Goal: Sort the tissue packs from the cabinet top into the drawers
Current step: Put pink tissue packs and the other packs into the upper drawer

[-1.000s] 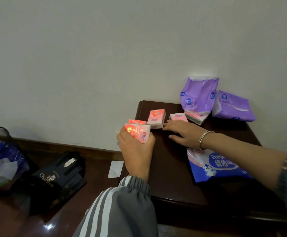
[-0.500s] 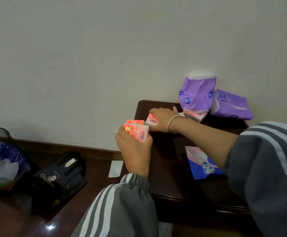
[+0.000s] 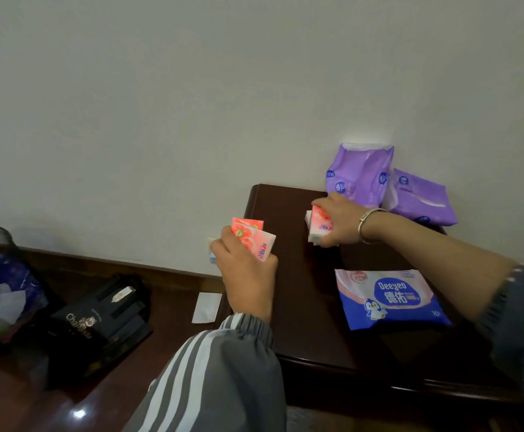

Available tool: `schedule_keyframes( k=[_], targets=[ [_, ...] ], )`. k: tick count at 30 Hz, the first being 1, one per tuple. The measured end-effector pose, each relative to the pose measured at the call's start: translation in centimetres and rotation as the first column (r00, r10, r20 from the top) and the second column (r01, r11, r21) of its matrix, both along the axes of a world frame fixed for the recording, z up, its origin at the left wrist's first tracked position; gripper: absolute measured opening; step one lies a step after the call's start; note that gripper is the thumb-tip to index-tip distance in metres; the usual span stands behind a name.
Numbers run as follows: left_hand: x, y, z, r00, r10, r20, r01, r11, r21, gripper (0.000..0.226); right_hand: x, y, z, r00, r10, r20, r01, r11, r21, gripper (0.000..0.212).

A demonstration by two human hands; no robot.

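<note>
Clasping a pink tissue pack [image 3: 318,224] over the bench [image 3: 304,294], the right hand [image 3: 341,222] is crowding two purple packs [image 3: 360,173] just behind its grip; a blue pack [image 3: 388,297] is lying nearer. The left hand [image 3: 248,275] is holding pink packs [image 3: 254,240], perhaps two.

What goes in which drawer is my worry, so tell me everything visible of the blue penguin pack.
The blue penguin pack is a flat, soft-looking plastic pouch: blue, with a pink and white upper band, the word Deeyeo, Chinese characters and a cartoon penguin. It lies face up, slightly skewed, on the dark wooden cabinet top, toward its front right; nothing else touches it.
</note>
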State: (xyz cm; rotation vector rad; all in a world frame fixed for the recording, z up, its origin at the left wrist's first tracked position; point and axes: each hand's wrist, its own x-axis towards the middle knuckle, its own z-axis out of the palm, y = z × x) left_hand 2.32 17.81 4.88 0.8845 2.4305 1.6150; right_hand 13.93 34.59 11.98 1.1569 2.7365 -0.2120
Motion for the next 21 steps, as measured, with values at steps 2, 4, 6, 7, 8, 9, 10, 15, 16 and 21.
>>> schedule_keyframes(
  k=[2, 4, 6, 7, 8, 9, 10, 15, 16, 21],
  targets=[
    [0.0, -0.1, 0.1, 1.0, -0.003, 0.0, 0.003, 1.0, -0.009, 0.08, -0.8, 0.0, -0.2, 0.997, -0.02, 0.076, 0.017, 0.999, 0.048, 0.086],
    [-0.1, -0.1, 0.2, 1.0, -0.01, 0.009, 0.01, 1.0, -0.029, 0.08, -1.3, 0.0, -0.3, 0.991, -0.032, 0.129, 0.019, 0.995, 0.1, 0.085],
    [-0.2, 0.0, 0.2, 1.0, -0.017, 0.019, 0.018, 0.999, -0.049, 0.081, -1.5, -0.1, -0.7, 0.988, -0.034, 0.149, 0.015, 0.991, 0.131, 0.087],
    [-0.2, 0.1, 0.2, 0.999, -0.019, 0.025, 0.021, 0.998, -0.053, 0.081, -1.4, -0.1, -0.9, 0.989, -0.035, 0.147, 0.016, 0.991, 0.131, 0.088],
    [-0.3, 0.1, 0.2, 0.999, -0.019, 0.033, 0.021, 0.998, -0.055, 0.08, -1.3, -0.2, -1.0, 0.99, -0.038, 0.138, 0.022, 0.992, 0.121, 0.088],
    [-0.3, 0.2, 0.2, 0.999, -0.015, 0.041, 0.017, 0.998, -0.056, 0.079, -1.2, -0.3, -1.1, 0.991, -0.042, 0.128, 0.027, 0.993, 0.113, 0.088],
    [-0.3, 0.2, 0.2, 0.999, -0.007, 0.046, 0.01, 0.998, -0.057, 0.079, -1.1, -0.4, -1.1, 0.992, -0.042, 0.121, 0.027, 0.993, 0.118, 0.088],
    [0.1, 0.4, 0.4, 0.997, 0.047, 0.058, -0.043, 0.997, -0.068, 0.078, -0.6, -1.3, -1.4, 0.996, -0.059, 0.073, 0.044, 0.98, 0.193, 0.09],
    [0.2, 0.4, 0.5, 0.996, 0.06, 0.059, -0.057, 0.996, -0.066, 0.078, -0.5, -1.6, -1.5, 0.996, -0.073, 0.041, 0.065, 0.98, 0.188, 0.09],
    [0.4, -0.2, 1.1, 0.995, 0.074, 0.062, -0.07, 0.995, -0.064, 0.078, 0.6, -4.3, -1.6, 0.987, -0.136, -0.086, 0.152, 0.962, 0.226, 0.083]
  ],
)
